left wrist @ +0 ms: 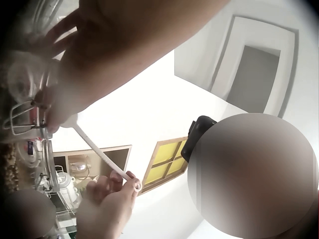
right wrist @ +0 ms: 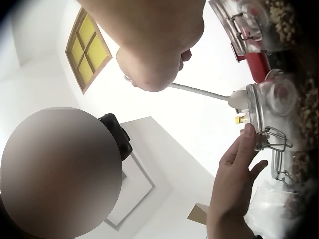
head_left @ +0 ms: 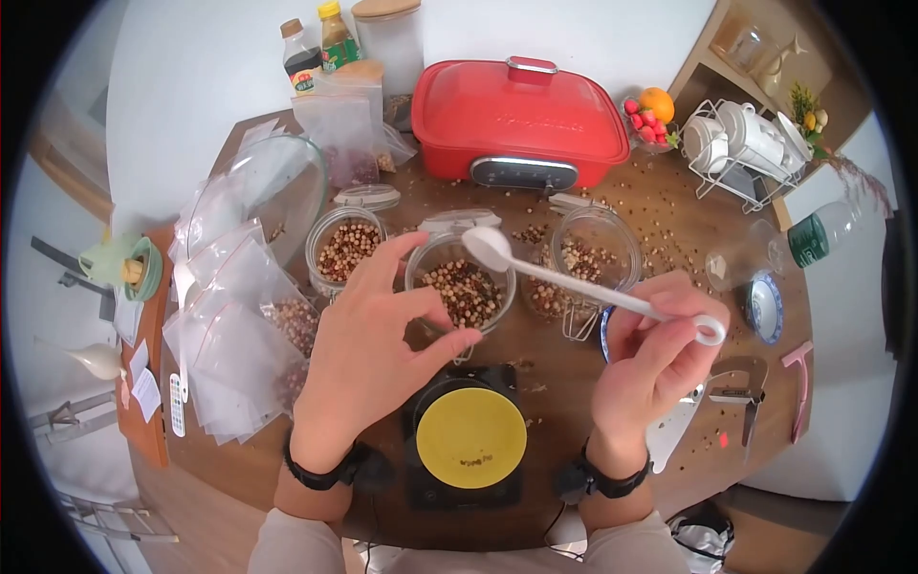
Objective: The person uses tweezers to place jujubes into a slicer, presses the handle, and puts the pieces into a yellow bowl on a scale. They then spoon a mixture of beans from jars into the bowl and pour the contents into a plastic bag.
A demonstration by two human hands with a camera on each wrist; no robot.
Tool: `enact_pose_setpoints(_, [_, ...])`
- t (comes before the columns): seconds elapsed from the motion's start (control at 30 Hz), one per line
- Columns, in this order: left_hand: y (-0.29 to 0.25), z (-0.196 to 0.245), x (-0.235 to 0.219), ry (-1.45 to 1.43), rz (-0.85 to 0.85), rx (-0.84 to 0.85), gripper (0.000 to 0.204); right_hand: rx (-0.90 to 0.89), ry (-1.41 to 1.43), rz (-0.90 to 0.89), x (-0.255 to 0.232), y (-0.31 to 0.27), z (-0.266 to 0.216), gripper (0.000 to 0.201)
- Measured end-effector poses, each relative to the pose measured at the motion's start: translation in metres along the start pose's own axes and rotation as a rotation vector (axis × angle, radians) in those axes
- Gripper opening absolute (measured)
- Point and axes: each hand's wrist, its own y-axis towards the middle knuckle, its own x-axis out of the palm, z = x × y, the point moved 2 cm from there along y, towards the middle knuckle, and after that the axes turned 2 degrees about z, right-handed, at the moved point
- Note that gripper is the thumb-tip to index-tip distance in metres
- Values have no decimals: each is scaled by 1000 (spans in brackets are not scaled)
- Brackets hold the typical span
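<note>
My right hand (head_left: 660, 359) holds a long white spoon (head_left: 583, 286) by the ring end of its handle. The spoon's bowl is over the rear rim of the middle clip-top glass jar (head_left: 421, 277), which contains small brown and cream grains (head_left: 464, 292). My left hand (head_left: 359, 349) grips that jar at its left side, thumb near the front clasp; in the right wrist view, the left hand (right wrist: 237, 174) has its fingertips at the rim. A yellow bowl (head_left: 471, 430) stands on a black scale (head_left: 421, 486) in front, with dark specks near its bottom.
Similar jars of grains stand left (head_left: 346, 247) and right (head_left: 598, 244). Zip bags (head_left: 225, 335) lie at left. A red electric cooker (head_left: 516, 115) stands behind. Grains are scattered at right, near a cup rack (head_left: 746, 153), blue-rimmed bowl (head_left: 765, 306) and pink razor-shaped tool (head_left: 798, 387).
</note>
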Motion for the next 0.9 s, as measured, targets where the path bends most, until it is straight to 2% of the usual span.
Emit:
enact_pose_setpoints(0.2, [8,-8,-16,-288,103,-277,19,-75,-26,-201,17,1,-5,29])
enact_pose_setpoints(0.37, [8,-20,-15,-249,114,-266,23,-151,-100,-426,40,11,-10,21])
enact_pose_setpoints(0.6, [8,-34,-1,-291,3,-248,27,-92,-195,-437,34,10,8,18])
enact_pose_setpoints(0.77, [11,-31,3,-269,5,-264,26,-13,-214,-491,34,12,8,7])
enact_pose_setpoints(0.9, [12,-30,2,-334,-34,-363,23,18,-243,-545,34,15,8,10])
